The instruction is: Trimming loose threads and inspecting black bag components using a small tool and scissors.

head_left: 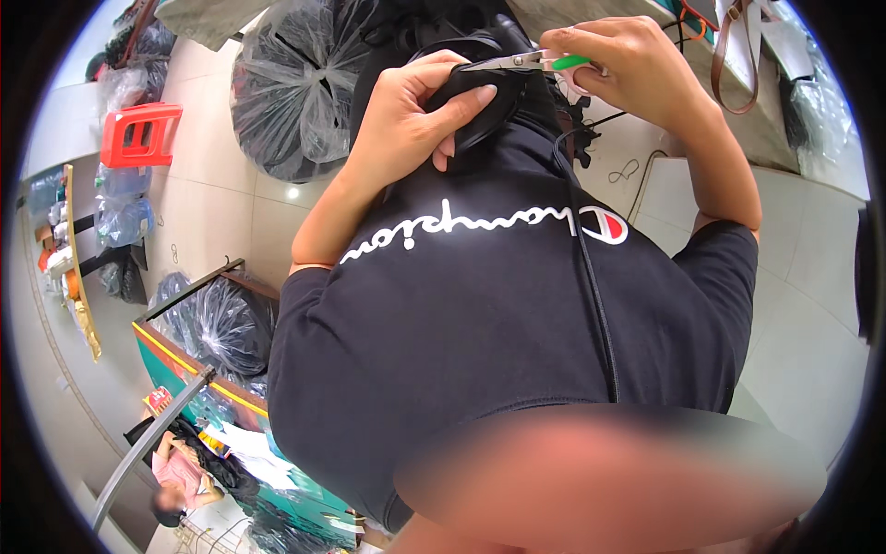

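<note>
Bags point(293, 88) of clear crinkled plastic sit at the upper left of the frame, knotted shut and bulging with dark contents that cannot be made out; another such bag point(217, 323) fills an open-topped green bin point(185, 365) at the lower left, its rim edged in yellow. A red plastic stool point(140, 135) with a slotted top stands on pale glossy floor tiles at the far left, above water jugs point(120, 208) of bluish plastic

At top centre, the left hand point(406, 115) is curled around a fold of black fabric point(475, 97), thumb pressing it against the fingers. The right hand point(623, 69) pinches small metal snips point(526, 62) with a green handle, the slim blades pointing left and touching the fabric just above the left thumb. Whether the blades are parted cannot be told. Black soft cloth of the person's shirt point(498, 314), with white curved lettering, fills the middle of the frame, a thin black cord point(600, 305) running down it
</note>
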Tool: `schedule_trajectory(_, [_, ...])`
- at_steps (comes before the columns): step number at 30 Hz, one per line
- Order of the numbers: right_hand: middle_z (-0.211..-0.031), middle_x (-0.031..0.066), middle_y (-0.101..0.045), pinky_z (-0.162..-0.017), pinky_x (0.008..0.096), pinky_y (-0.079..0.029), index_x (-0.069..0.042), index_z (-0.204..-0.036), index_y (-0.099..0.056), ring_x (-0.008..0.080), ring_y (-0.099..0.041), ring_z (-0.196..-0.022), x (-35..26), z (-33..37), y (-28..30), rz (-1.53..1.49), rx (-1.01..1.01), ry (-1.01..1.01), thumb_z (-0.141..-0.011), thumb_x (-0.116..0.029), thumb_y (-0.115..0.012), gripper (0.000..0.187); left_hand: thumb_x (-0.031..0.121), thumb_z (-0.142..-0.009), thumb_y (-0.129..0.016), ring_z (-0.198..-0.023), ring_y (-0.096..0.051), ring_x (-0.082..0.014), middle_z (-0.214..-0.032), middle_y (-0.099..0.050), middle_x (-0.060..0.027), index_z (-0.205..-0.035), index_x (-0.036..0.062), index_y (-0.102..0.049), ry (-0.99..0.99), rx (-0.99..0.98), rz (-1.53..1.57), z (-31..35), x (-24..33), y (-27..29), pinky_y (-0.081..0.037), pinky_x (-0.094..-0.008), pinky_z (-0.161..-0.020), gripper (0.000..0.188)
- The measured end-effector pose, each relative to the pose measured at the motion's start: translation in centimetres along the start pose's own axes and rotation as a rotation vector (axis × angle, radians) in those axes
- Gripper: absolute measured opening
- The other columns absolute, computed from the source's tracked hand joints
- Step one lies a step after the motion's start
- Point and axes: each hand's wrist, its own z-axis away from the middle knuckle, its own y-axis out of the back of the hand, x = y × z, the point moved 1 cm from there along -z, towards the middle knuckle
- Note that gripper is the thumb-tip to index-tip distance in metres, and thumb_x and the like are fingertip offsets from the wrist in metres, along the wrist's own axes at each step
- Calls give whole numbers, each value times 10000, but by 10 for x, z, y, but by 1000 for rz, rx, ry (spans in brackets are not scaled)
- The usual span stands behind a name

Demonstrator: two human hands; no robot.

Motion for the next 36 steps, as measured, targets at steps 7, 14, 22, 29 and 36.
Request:
schedule_trajectory(7, [-806,91,-685,-612,362,-504,-82,-1059,-664,274,-649,-681,-4,-3,17,4,-114,-12,-679,-10,-720,391,115,-890,-674,-481,-548,-34,-929,-589,-3,-913,-58,-674,37,-53,-118,0,2,1,-447,-179,-393,175])
schedule_trajectory(14, [-812,99,-684,-628,380,-493,-75,-1054,-659,281,-650,-701,-8,-9,23,43,-185,-16,-674,-17,-725,390,126,-887,-677,-478,-547,-35,-877,-583,11,-888,-49,-667,72,-76,-190,-1,3,4,-456,-183,-400,176])
schedule_trajectory(22, [-789,91,-676,-634,380,-492,-63,-973,-641,285,-650,-713,-17,-15,32,123,-280,4,-705,-59,-712,277,127,-872,-687,-471,-558,-62,-789,-564,-2,-875,-46,-659,78,-146,-317,-6,5,6,-457,-204,-395,175])
schedule_trajectory(29, [-652,108,-623,-569,374,-500,-22,-812,-565,277,-657,-642,-42,-49,59,301,-764,-114,-820,-95,-612,87,137,-862,-688,-460,-564,-97,-775,-563,-36,-879,-69,-651,65,-221,-444,-9,6,6,-459,-232,-397,209])
schedule_trajectory(36, [-649,120,-617,-561,378,-500,-13,-810,-559,296,-650,-640,-44,-56,55,328,-827,-105,-805,-99,-618,104,109,-849,-682,-478,-577,-116,-803,-580,-69,-938,-98,-656,70,-217,-493,-12,10,5,-470,-245,-408,227])
